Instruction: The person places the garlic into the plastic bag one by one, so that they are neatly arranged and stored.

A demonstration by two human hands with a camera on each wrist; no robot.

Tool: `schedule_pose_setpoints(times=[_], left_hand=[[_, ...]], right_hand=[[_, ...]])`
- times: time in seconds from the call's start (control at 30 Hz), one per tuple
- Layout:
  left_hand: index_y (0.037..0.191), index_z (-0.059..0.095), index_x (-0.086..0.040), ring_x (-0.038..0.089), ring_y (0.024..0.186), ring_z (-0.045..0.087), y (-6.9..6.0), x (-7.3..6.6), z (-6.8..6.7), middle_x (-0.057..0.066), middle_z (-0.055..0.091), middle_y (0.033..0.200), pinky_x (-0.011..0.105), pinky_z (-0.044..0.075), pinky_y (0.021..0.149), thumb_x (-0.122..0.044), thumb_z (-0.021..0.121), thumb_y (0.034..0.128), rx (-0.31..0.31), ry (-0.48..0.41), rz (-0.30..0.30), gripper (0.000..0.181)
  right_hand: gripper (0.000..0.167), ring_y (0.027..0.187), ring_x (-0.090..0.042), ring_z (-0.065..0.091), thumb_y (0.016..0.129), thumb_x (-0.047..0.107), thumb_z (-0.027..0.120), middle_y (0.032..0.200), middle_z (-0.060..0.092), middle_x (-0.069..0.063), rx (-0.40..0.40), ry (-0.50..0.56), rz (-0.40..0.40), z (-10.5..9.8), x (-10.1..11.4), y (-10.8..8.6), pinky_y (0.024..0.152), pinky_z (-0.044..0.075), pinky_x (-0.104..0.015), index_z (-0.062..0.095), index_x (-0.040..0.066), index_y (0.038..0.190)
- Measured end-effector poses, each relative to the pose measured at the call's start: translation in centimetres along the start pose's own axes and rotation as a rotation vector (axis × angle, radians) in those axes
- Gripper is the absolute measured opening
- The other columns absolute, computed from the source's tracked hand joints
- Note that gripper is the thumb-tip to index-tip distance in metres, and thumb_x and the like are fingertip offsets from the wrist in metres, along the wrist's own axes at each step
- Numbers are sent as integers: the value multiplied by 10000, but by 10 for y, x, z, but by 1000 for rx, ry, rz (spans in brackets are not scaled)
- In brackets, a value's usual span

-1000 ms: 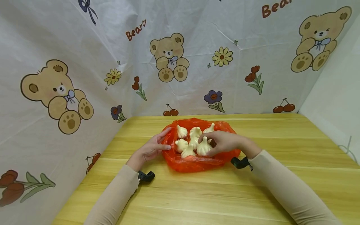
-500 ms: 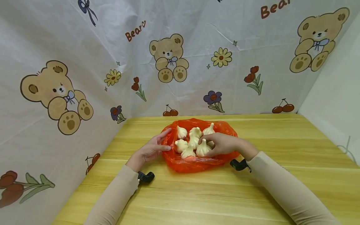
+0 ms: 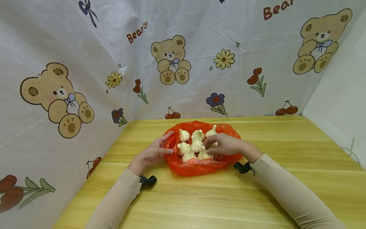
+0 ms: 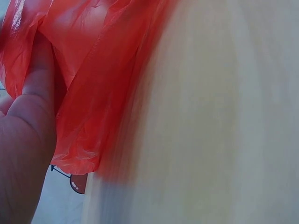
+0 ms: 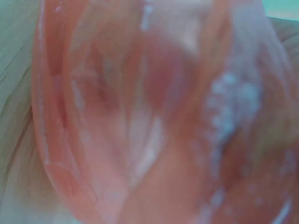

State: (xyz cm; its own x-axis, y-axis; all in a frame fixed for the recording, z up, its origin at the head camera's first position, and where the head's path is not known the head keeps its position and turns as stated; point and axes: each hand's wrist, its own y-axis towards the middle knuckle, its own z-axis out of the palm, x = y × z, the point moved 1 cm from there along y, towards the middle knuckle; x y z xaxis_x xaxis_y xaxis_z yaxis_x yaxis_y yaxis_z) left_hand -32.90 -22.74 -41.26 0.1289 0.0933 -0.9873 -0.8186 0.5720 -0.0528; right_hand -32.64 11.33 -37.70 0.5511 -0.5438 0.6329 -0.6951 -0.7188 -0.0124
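Observation:
In the head view a red plastic bag [image 3: 188,170] lies on the table with its mouth spread, holding several pale garlic bulbs [image 3: 184,135]. My left hand [image 3: 151,154] is at the bag's left side, thumb and fingers spread against the plastic; the left wrist view shows a digit tucked into a fold of the bag [image 4: 100,93]. My right hand [image 3: 224,144] reaches into the right side, fingers bent loosely over a front garlic bulb [image 3: 203,155] and close to its stem. Whether they touch it is unclear. The right wrist view shows blurred red plastic [image 5: 159,200] only.
A wooden table [image 3: 183,203] bears the bag. Behind and to the left hangs a white cloth [image 3: 197,92] printed with bears and flowers. Dark wrist-worn devices [image 3: 148,181] jut from both wrists. A thin cable [image 3: 353,152] lies at the right.
The front garlic bulb at my right hand has sunk lower and slightly left in the bag, and my right fingers are now above it. My left hand has stayed in place.

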Motion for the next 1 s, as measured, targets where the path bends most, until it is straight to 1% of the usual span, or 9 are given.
schedule_pose_setpoints(times=[0.1, 0.23, 0.37, 0.5, 0.63, 0.73, 0.83, 0.9, 1.0], left_hand=[[1659, 204, -303, 382, 1561, 258, 0, -1, 0, 31, 141, 1739, 443, 530, 1066, 79, 671, 922, -6, 5, 0, 952], [1658, 208, -304, 375, 1564, 252, 0, -3, -1, 23, 155, 1738, 443, 527, 1069, 72, 668, 923, -26, 17, -1, 946], [1653, 234, -305, 363, 1556, 278, -1, -6, -2, 24, 188, 1733, 436, 536, 1061, 64, 673, 922, -54, 31, 9, 929], [1642, 274, -307, 340, 1498, 393, -3, -9, -4, 47, 267, 1708, 426, 563, 1030, 61, 677, 925, -75, 36, 26, 901], [1633, 294, -326, 285, 1393, 522, -4, -13, -7, 76, 327, 1676, 402, 581, 1007, 68, 673, 929, -81, 21, 34, 890], [1640, 268, -325, 254, 1320, 577, -6, -15, -8, 111, 330, 1661, 377, 589, 998, 77, 662, 930, -87, 8, 32, 906], [1647, 243, -325, 231, 1243, 617, -8, -18, -10, 152, 340, 1625, 355, 603, 974, 92, 643, 932, -98, -1, 27, 920], [1649, 230, -336, 211, 1188, 641, -9, -20, -11, 177, 348, 1600, 341, 614, 950, 88, 645, 932, -107, 6, 24, 931], [1642, 239, -370, 206, 1163, 656, -12, -22, -14, 193, 355, 1589, 335, 621, 930, 82, 649, 935, -121, 13, 27, 933]], right_hand=[[238, 757, -154, 733, 981, 248, 713, 1169, 707, -16, -2, 20, -3, -2, 1, 0, 760, 626, -264, 694, 192, 1212], [178, 761, -138, 724, 984, 234, 710, 1120, 721, 1, -11, 8, -20, -6, 0, -1, 757, 625, -264, 702, 206, 1160], [110, 890, -115, 708, 987, 241, 707, 1101, 730, 38, -22, -24, -42, -8, 0, -2, 816, 608, -245, 709, 237, 1097], [116, 988, -145, 691, 985, 241, 709, 1096, 728, 49, -36, -43, -64, -13, 4, -5, 837, 602, -251, 722, 221, 1099], [155, 989, -151, 693, 981, 248, 715, 1084, 730, 64, -55, -53, -60, -19, 8, -8, 861, 604, -282, 733, 201, 1127], [195, 983, -139, 687, 981, 259, 714, 1086, 730, 62, -72, -60, -53, -23, 9, -11, 891, 601, -305, 737, 179, 1157], [222, 965, -172, 690, 983, 261, 712, 1105, 732, 21, -82, -49, -45, -28, 6, -13, 846, 614, -297, 734, 147, 1173], [230, 942, -203, 701, 989, 238, 703, 1125, 729, -16, -82, -28, -34, -30, 5, -15, 792, 626, -287, 728, 115, 1181], [235, 910, -276, 710, 993, 206, 695, 1136, 720, -70, -81, 19, -22, -35, 4, -19, 712, 634, -299, 716, 77, 1188]])
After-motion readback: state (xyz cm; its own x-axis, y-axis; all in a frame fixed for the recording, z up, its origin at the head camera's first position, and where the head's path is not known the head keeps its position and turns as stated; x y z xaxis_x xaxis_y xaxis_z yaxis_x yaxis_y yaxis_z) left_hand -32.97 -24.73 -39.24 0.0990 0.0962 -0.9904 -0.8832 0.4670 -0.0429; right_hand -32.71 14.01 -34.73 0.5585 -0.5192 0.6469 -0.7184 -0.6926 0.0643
